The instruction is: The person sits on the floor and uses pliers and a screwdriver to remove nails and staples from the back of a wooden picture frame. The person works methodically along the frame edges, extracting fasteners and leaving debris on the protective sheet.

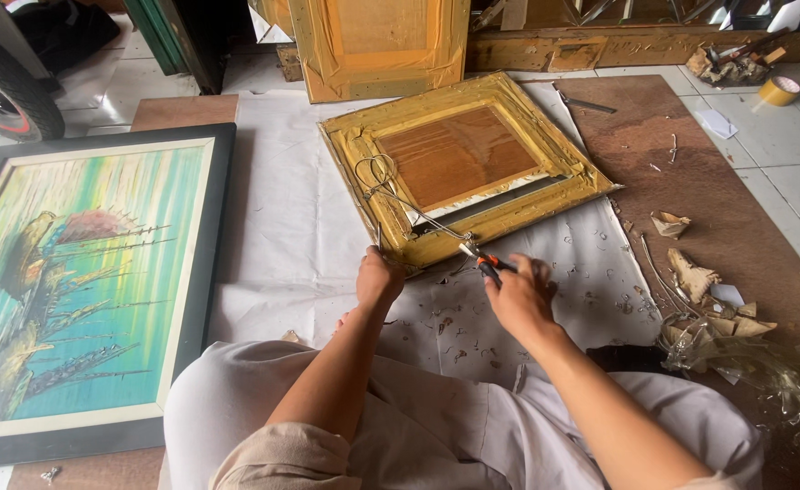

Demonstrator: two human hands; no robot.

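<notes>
White sheet (291,227), two yellow frames (459,163), one painting (82,281), one pliers (489,265)

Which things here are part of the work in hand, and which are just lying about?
In use:
gold frame
pliers in the right hand
wire on the frame
left hand at the frame's near edge

Lying about:
painting
tape roll
paper scraps
second frame propped behind
tyre
</notes>
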